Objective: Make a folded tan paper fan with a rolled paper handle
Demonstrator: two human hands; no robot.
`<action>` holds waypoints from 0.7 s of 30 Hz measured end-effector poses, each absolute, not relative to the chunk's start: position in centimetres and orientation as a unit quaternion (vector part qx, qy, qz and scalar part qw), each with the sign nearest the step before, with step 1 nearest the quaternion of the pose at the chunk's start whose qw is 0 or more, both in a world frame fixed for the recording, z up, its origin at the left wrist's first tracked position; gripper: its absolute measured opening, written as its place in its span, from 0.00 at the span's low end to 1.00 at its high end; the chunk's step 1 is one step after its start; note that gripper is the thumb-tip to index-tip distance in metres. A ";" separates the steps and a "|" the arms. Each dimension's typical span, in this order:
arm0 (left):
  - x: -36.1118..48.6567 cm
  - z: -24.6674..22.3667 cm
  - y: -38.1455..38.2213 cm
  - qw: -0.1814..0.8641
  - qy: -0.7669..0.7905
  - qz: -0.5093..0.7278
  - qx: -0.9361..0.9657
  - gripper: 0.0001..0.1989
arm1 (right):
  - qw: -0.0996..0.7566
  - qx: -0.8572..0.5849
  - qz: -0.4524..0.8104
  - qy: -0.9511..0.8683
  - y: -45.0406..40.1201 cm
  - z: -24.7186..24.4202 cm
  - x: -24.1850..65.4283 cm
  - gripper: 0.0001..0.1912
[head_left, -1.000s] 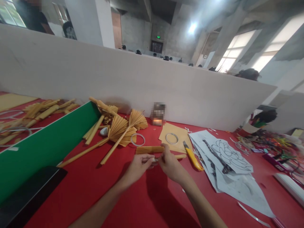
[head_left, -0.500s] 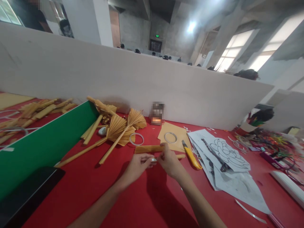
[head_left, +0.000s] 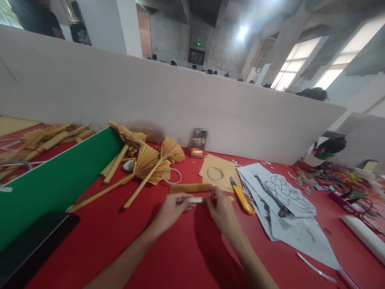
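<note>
In the middle of the red table, my left hand [head_left: 174,208] pinches a short white strip [head_left: 196,200] between thumb and fingers. Just right of its free end is my right hand [head_left: 221,206], fingers bent together; what they hold, if anything, is hidden. Directly behind both hands lies a pleated tan paper strip [head_left: 189,188]. A narrow tan piece [head_left: 230,198] shows partly beyond the right hand. Farther back, a pale ring [head_left: 215,174] rests on a tan paper sheet [head_left: 204,166], and another ring [head_left: 172,176] lies to its left. A yellow utility knife [head_left: 243,200] is right of my right hand.
Tan paper fans [head_left: 147,160] with long handles lie left, beside a green divider [head_left: 60,172] and a black flat object [head_left: 39,245]. Drawn sheets [head_left: 296,224] and coloured bundles [head_left: 355,180] are on the right. A white partition [head_left: 180,100] closes the back.
My right hand has shifted slightly right, away from my left. More of the white strip shows between the hands. The left hand stays nearly in place.
</note>
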State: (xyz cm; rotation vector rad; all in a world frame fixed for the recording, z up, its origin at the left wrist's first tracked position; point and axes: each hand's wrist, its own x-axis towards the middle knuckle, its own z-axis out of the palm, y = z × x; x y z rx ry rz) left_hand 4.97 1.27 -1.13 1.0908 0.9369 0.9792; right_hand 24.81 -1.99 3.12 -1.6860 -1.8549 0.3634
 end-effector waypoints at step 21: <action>5.2 -1.2 0.5 0.614 0.403 0.416 0.537 0.23 | 0.102 -0.646 0.136 -0.744 -2.0 5.3 25.2 0.12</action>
